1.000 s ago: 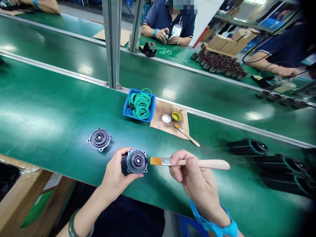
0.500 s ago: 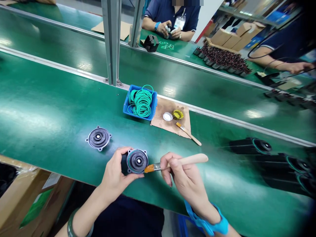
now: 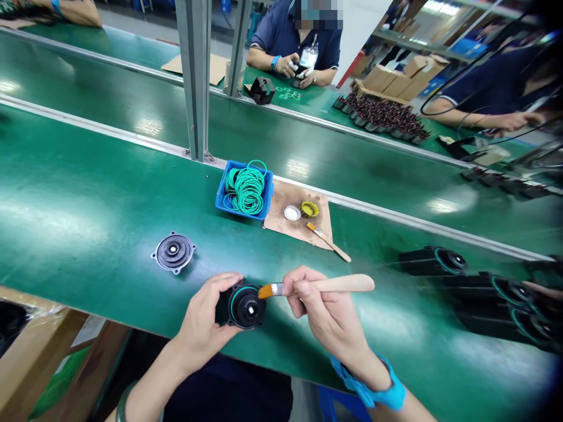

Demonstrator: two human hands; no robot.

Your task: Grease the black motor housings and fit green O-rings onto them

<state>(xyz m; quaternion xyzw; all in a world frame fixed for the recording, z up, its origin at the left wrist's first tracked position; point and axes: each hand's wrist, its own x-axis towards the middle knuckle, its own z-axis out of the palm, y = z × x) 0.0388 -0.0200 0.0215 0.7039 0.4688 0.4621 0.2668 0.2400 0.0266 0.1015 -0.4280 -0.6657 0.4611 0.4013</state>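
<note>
My left hand point(image 3: 206, 319) is wrapped round a black round housing point(image 3: 247, 309) with a green O-ring around its raised face; the face is tilted toward me. In my right hand point(image 3: 323, 305) is a paintbrush point(image 3: 347, 283) with a wooden handle, and its orange bristles touch the housing's upper right rim. To the left lies a separate round cover point(image 3: 174, 252) with screw lugs. A blue bin point(image 3: 219, 202) of green O-rings point(image 3: 248, 190) stands beyond my hands. Beside it a second brush point(image 3: 329, 241) lies partly on a cardboard sheet point(image 3: 277, 202).
The cardboard also bears a yellow tub point(image 3: 309, 209) and a white lid point(image 3: 292, 213). Several black housings point(image 3: 433, 261) lie at right. A metal post point(image 3: 193, 82) rises from the rail behind the bin. Across the line, a person point(image 3: 294, 47) handles a small part.
The brush tip has gone from the housing's lower right edge to its upper right rim. My left hand has tilted the housing. The head view has shifted slightly.
</note>
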